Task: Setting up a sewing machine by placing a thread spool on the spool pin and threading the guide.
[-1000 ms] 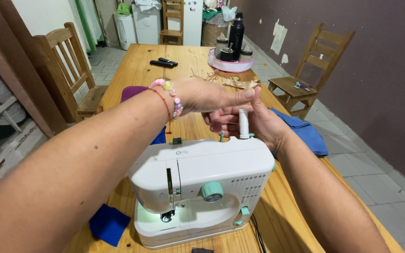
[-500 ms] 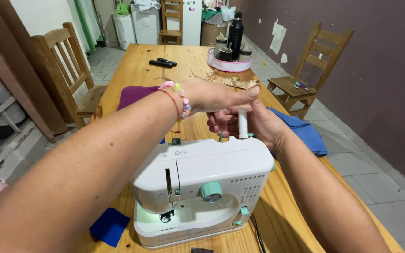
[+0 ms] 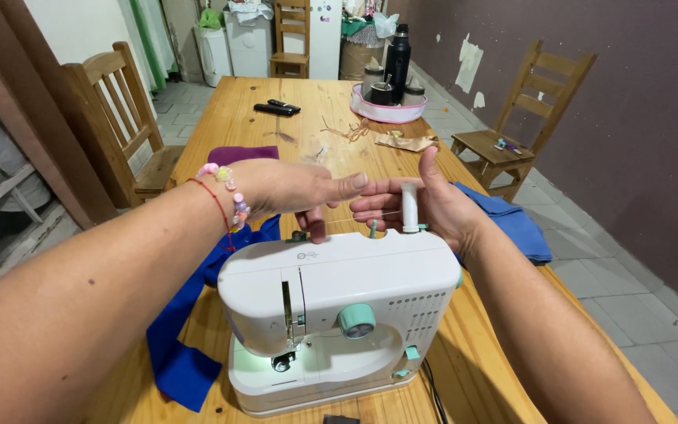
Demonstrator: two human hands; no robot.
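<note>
Left hand (image 3: pixel 292 188) pinches thread (image 3: pixel 362 218); right hand (image 3: pixel 433 206) cups spool (image 3: pixel 410 208).

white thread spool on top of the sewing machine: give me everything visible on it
The thread spool is a small, slim white cylinder wound with white thread. It stands upright at the top right rear of the white sewing machine. The right hand cups it from behind, thumb raised above it. A thin strand runs left from it to the left hand, whose fingertips pinch down near a guide on the machine's top. Its base is partly hidden.
</note>
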